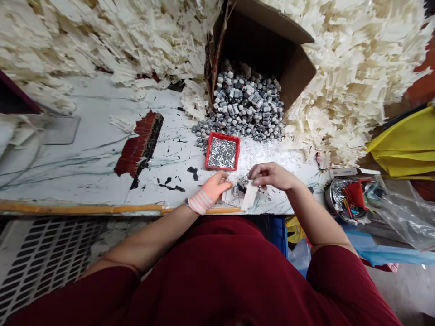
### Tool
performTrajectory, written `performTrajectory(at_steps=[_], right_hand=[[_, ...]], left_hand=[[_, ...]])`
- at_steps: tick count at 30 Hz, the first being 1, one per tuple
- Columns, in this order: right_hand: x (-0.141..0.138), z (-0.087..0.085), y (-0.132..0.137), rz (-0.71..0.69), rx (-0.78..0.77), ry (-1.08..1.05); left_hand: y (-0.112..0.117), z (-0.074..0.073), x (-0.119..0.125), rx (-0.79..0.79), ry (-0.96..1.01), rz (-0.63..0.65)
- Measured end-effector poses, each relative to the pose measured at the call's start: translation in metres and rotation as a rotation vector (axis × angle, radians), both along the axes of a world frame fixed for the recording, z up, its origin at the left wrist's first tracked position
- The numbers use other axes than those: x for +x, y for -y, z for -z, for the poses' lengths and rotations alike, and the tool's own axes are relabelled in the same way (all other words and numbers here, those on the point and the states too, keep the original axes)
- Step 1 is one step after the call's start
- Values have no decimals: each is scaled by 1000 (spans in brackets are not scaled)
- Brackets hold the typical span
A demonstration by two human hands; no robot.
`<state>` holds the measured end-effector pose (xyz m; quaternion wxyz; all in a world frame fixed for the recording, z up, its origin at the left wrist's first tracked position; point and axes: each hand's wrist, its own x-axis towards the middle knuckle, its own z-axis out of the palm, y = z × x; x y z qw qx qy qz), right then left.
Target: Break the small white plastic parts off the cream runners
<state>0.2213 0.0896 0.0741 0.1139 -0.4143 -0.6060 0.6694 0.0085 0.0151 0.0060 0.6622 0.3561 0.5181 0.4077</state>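
My left hand (pixel 208 192), in an orange glove with a striped cuff, is closed at the table's front edge on a small whitish plastic piece (pixel 227 195). Close to its right, my bare right hand (pixel 272 175) has its fingertips pinched together; what lies between them is too small to make out. A flat white strip (pixel 250 195) extends below those fingertips, and I cannot tell whether they grip it. Small metal bits lie between the hands. Just beyond them stands a red tray (pixel 207 158) filled with thin silvery metal pins.
Behind the tray, a cardboard box (pixel 299 81) lies open with many small grey-and-white cylindrical parts (pixel 249 102) spilling out. Cream plastic strips (pixel 353 68) are heaped around it. A torn dark-red piece (pixel 137 149) lies left; a metal bowl (pixel 329 194) of tools stands right.
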Motion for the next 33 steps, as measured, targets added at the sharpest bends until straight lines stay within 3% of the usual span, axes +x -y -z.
performTrajectory(at_steps=[2, 5, 11, 16, 22, 26, 30, 33], right_hand=[[-20, 8, 11, -44, -63, -27], [-34, 21, 12, 10, -48, -5], [-39, 33, 10, 30, -13, 67], [-45, 39, 18, 97, 48, 92], [-49, 54, 26, 180, 102, 85], [-45, 57, 25, 213, 156, 73], [-38, 55, 23, 79, 253, 128], [-39, 55, 27, -88, 276, 103]], left_hand=[[3, 3, 1, 22, -54, 76], [7, 7, 3, 27, -104, 125], [10, 5, -1, 107, -175, 117], [12, -8, -5, 23, -32, 148], [11, 1, 0, 55, -142, 117], [8, 1, -1, 65, -63, 102], [8, -2, -2, 122, 63, 97], [10, -2, -2, 153, 3, 108]])
